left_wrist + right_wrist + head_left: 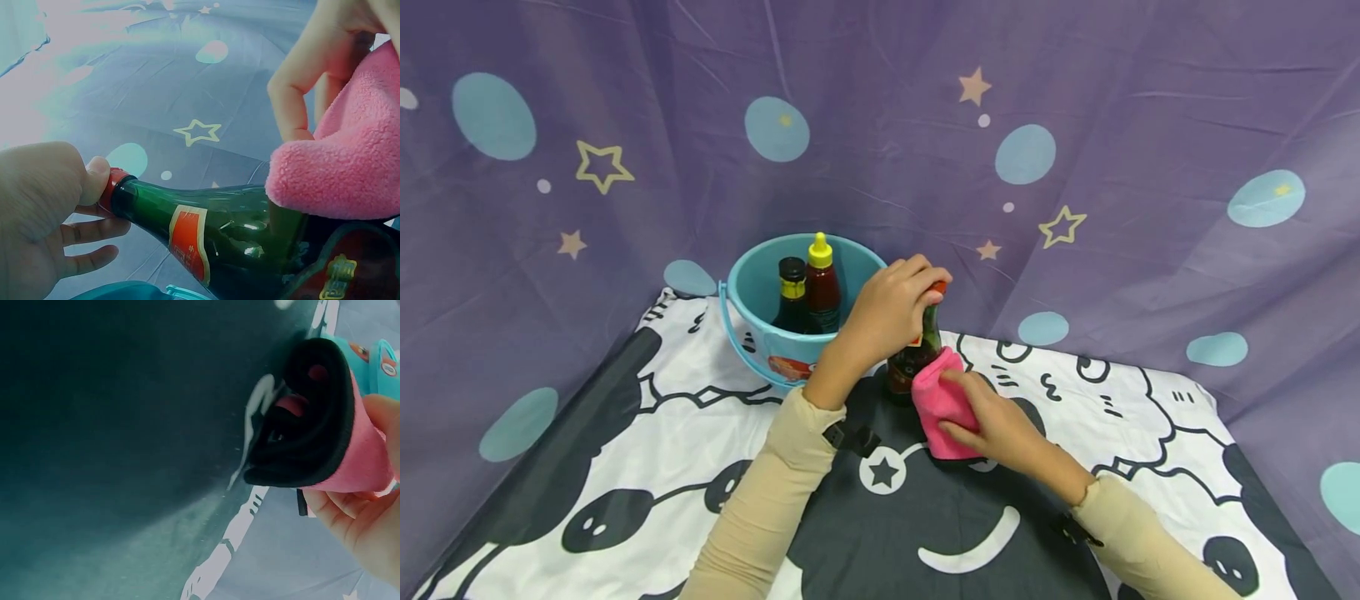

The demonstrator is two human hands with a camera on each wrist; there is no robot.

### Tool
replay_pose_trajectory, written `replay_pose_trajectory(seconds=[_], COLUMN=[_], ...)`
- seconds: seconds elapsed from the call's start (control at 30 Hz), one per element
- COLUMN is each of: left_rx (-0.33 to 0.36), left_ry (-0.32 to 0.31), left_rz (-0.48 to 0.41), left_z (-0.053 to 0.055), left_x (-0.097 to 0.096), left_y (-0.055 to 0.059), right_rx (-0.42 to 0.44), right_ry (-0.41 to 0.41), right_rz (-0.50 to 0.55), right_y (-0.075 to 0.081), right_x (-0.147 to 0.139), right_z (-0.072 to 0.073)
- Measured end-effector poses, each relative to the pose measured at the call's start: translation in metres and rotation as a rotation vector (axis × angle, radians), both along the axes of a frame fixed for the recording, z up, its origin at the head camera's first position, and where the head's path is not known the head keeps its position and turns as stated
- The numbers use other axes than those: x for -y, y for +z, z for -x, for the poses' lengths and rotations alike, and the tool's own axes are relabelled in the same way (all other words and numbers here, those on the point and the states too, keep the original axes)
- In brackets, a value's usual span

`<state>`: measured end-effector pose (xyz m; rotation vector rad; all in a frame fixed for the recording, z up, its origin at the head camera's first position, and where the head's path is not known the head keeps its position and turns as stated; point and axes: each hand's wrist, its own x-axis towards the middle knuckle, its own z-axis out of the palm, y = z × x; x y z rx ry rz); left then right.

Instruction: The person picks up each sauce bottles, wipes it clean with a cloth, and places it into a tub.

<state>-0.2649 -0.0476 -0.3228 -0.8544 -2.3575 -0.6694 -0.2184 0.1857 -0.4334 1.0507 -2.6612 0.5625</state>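
A green glass sauce bottle (244, 228) with a red cap (112, 187) and a red neck label stands upright beside the bucket in the head view. My left hand (891, 304) pinches the cap between thumb and fingers. A folded pink cloth (943, 404) with a dark edge is gripped by my right hand (1000, 421). In the head and left wrist views the cloth overlaps the right side of the bottle's body. From the right wrist, the black-trimmed folds of the cloth (375, 459) show, with the fingers and thumb around it.
Just left of the bottle is a light blue bucket (760, 337) with its handle hanging down. Inside it stand a dark bottle (792, 287) with a black cap and a red sauce bottle (822, 287) with a yellow nozzle. Behind hangs a purple patterned curtain (880, 183); a cartoon-print cloth (662, 450) covers the surface.
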Motion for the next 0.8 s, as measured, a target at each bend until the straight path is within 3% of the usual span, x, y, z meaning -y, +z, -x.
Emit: replay_pose_trajectory(seconds=[0.3, 0.8], left_rx=[0.004, 0.009], left_ry=[-0.002, 0.003], left_rz=[-0.002, 0.005], left_z=[0.0, 0.001], left_x=[0.0, 0.001], left_y=[0.0, -0.001], right_rx=[0.036, 0.047], right_ry=[0.011, 0.097], right_rz=[-0.034, -0.155], right_y=[-0.005, 0.012], right_x=[-0.002, -0.005], right_z=[-0.004, -0.004])
